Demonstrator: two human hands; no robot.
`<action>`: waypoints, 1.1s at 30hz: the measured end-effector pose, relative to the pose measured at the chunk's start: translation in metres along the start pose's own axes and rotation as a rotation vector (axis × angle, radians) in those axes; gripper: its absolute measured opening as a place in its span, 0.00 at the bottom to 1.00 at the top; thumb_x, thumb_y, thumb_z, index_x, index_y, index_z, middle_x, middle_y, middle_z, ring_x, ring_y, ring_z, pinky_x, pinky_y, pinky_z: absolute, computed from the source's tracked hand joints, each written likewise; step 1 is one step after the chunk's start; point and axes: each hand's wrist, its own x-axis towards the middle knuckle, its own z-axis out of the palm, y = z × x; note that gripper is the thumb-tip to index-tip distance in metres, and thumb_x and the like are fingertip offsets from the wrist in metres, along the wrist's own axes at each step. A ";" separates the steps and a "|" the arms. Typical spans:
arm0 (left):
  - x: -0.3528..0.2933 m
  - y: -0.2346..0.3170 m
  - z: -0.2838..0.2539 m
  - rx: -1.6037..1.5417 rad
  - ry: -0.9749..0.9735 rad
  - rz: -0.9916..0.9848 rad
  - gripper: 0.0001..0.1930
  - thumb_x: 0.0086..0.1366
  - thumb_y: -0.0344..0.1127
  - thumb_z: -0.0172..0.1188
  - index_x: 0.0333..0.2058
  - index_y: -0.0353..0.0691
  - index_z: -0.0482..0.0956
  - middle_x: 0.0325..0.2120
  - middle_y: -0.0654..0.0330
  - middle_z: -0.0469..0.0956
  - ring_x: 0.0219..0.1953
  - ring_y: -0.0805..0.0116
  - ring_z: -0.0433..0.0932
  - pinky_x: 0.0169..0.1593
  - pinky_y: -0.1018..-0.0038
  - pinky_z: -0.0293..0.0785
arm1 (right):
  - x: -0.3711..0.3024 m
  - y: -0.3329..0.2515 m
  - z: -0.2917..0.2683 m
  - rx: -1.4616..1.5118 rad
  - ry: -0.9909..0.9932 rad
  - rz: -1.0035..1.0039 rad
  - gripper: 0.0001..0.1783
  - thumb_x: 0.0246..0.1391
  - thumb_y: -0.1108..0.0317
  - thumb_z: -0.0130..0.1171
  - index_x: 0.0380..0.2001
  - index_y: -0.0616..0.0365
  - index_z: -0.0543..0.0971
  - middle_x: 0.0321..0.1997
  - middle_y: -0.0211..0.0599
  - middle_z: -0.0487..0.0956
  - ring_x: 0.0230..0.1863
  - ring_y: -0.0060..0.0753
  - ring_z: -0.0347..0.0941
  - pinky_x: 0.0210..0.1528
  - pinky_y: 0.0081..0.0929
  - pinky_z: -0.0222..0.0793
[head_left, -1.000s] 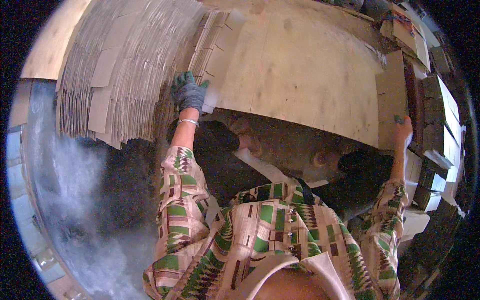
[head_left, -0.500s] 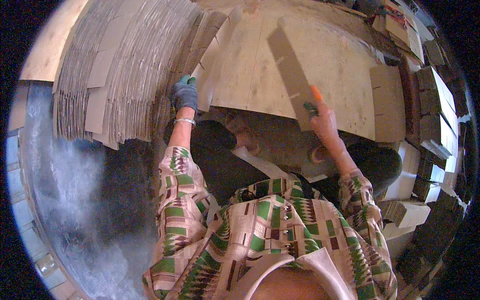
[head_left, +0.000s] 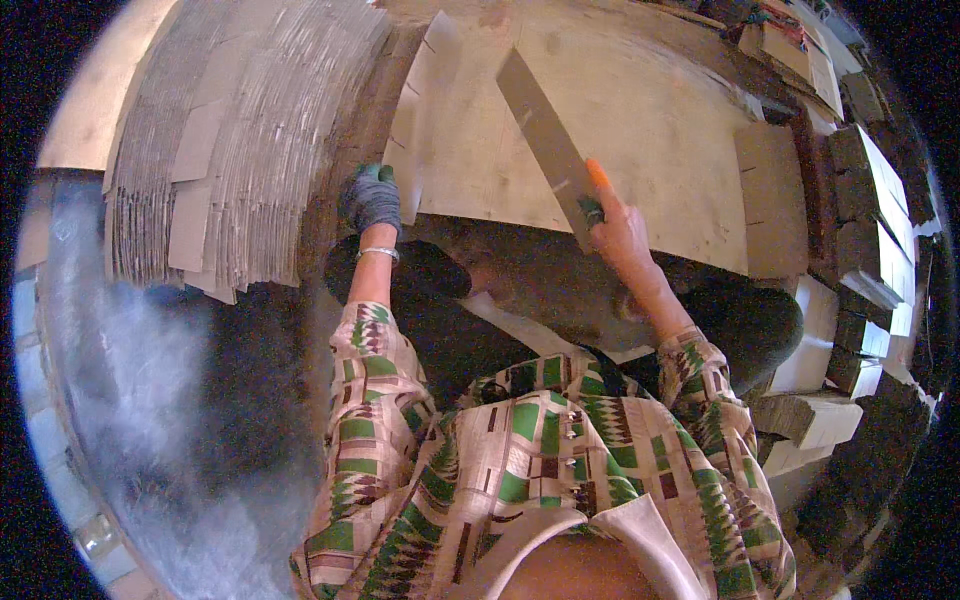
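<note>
My left hand (head_left: 369,200), in a dark grey-blue glove with green fingertips, is closed around the near end of a slotted cardboard strip (head_left: 402,135) standing on edge. My right hand (head_left: 618,228) grips the near end of another long slotted cardboard strip (head_left: 548,135), which slants away to the far left above a pale wooden board (head_left: 660,130). An orange cover sits on one finger of that hand, and something green shows at the thumb. The fingers under both strips are partly hidden.
Left of my left hand stands a large stack of cardboard pieces (head_left: 250,150), packed on edge. A cardboard panel (head_left: 772,200) is at the board's right end. Further right are several piles of cardboard (head_left: 875,235). My knees (head_left: 745,325) are below the board's near edge.
My right hand has shifted left with its strip, closer to the other one. My left hand has moved slightly nearer to me, and the strip at it has swung to the left.
</note>
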 end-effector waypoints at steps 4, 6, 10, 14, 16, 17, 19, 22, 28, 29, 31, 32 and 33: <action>-0.001 0.003 -0.005 0.535 0.136 0.096 0.45 0.58 0.67 0.60 0.67 0.46 0.65 0.72 0.50 0.53 0.75 0.43 0.45 0.74 0.43 0.38 | -0.015 0.036 0.032 -0.121 -0.103 0.022 0.50 0.47 0.75 0.62 0.73 0.37 0.56 0.31 0.55 0.82 0.34 0.64 0.79 0.34 0.56 0.73; 0.003 0.004 -0.005 0.531 -0.011 0.096 0.56 0.52 0.69 0.65 0.71 0.43 0.54 0.74 0.48 0.45 0.76 0.43 0.38 0.73 0.42 0.33 | -0.025 0.042 0.039 -0.112 -0.117 0.038 0.50 0.47 0.73 0.64 0.73 0.37 0.56 0.31 0.54 0.82 0.33 0.64 0.79 0.34 0.56 0.74; 0.011 -0.010 0.003 0.545 0.016 0.208 0.39 0.56 0.59 0.65 0.63 0.45 0.70 0.71 0.51 0.57 0.73 0.44 0.49 0.72 0.43 0.42 | -0.031 0.046 0.044 -0.150 -0.149 0.099 0.51 0.48 0.70 0.67 0.73 0.34 0.55 0.30 0.54 0.82 0.33 0.65 0.79 0.34 0.56 0.74; 0.022 -0.026 0.017 0.241 0.252 0.229 0.21 0.60 0.48 0.64 0.50 0.47 0.83 0.62 0.54 0.72 0.64 0.47 0.66 0.67 0.52 0.61 | -0.028 0.028 0.029 -0.066 -0.094 0.125 0.48 0.48 0.76 0.58 0.72 0.32 0.58 0.33 0.58 0.82 0.37 0.66 0.79 0.37 0.57 0.73; 0.025 -0.020 0.023 -0.036 0.250 0.194 0.19 0.63 0.48 0.61 0.47 0.44 0.84 0.51 0.49 0.80 0.55 0.46 0.76 0.57 0.56 0.72 | -0.022 0.012 0.018 0.028 -0.043 0.109 0.47 0.48 0.81 0.53 0.71 0.32 0.60 0.35 0.60 0.81 0.38 0.67 0.78 0.39 0.58 0.72; 0.021 -0.001 0.026 -0.151 0.158 0.123 0.19 0.64 0.48 0.60 0.47 0.43 0.84 0.49 0.48 0.81 0.52 0.45 0.78 0.55 0.56 0.73 | -0.016 0.007 0.011 0.071 -0.015 0.095 0.47 0.48 0.81 0.52 0.71 0.33 0.60 0.35 0.60 0.81 0.38 0.67 0.78 0.39 0.58 0.72; 0.019 0.001 0.030 -0.280 0.155 0.128 0.19 0.66 0.49 0.57 0.45 0.42 0.84 0.43 0.44 0.82 0.45 0.43 0.81 0.49 0.54 0.76 | -0.003 -0.003 0.010 0.099 0.006 0.031 0.47 0.48 0.78 0.55 0.72 0.33 0.58 0.34 0.59 0.82 0.36 0.67 0.78 0.37 0.58 0.73; 0.039 -0.058 0.028 0.102 0.035 -0.096 0.18 0.65 0.48 0.58 0.44 0.42 0.85 0.42 0.45 0.83 0.45 0.41 0.81 0.48 0.53 0.76 | 0.010 -0.022 0.021 0.062 -0.046 -0.076 0.49 0.47 0.71 0.63 0.73 0.33 0.55 0.33 0.56 0.83 0.33 0.65 0.80 0.33 0.57 0.75; 0.029 -0.026 0.010 -0.519 0.023 -0.088 0.15 0.61 0.41 0.65 0.44 0.39 0.86 0.37 0.51 0.86 0.38 0.60 0.82 0.47 0.65 0.75 | 0.011 -0.021 0.020 0.018 -0.052 -0.035 0.50 0.45 0.77 0.58 0.72 0.34 0.57 0.34 0.58 0.82 0.34 0.65 0.80 0.35 0.56 0.75; 0.021 -0.007 0.004 -0.500 0.030 -0.037 0.15 0.61 0.40 0.65 0.44 0.40 0.86 0.38 0.51 0.86 0.38 0.60 0.82 0.47 0.66 0.75 | 0.014 -0.028 0.013 0.035 -0.068 0.004 0.50 0.44 0.79 0.55 0.72 0.35 0.58 0.35 0.59 0.82 0.36 0.65 0.79 0.37 0.54 0.74; 0.003 0.019 0.009 -0.552 0.035 0.000 0.13 0.63 0.38 0.64 0.44 0.40 0.86 0.38 0.51 0.86 0.39 0.60 0.82 0.48 0.66 0.75 | 0.019 -0.040 0.008 0.071 -0.046 -0.003 0.49 0.44 0.82 0.53 0.72 0.36 0.60 0.36 0.60 0.81 0.38 0.65 0.79 0.38 0.52 0.74; -0.005 0.018 0.020 -0.703 0.016 0.035 0.13 0.64 0.38 0.63 0.44 0.40 0.86 0.39 0.52 0.86 0.40 0.60 0.83 0.49 0.67 0.75 | 0.023 -0.050 0.010 0.102 -0.012 -0.059 0.50 0.44 0.82 0.53 0.72 0.37 0.60 0.36 0.60 0.81 0.38 0.64 0.79 0.38 0.51 0.74; -0.015 0.004 0.037 -0.842 0.007 0.065 0.13 0.64 0.37 0.62 0.45 0.40 0.86 0.40 0.52 0.86 0.41 0.60 0.83 0.50 0.68 0.75 | 0.028 -0.061 0.013 0.144 0.017 -0.125 0.50 0.43 0.82 0.54 0.72 0.37 0.60 0.36 0.60 0.81 0.37 0.64 0.79 0.37 0.51 0.75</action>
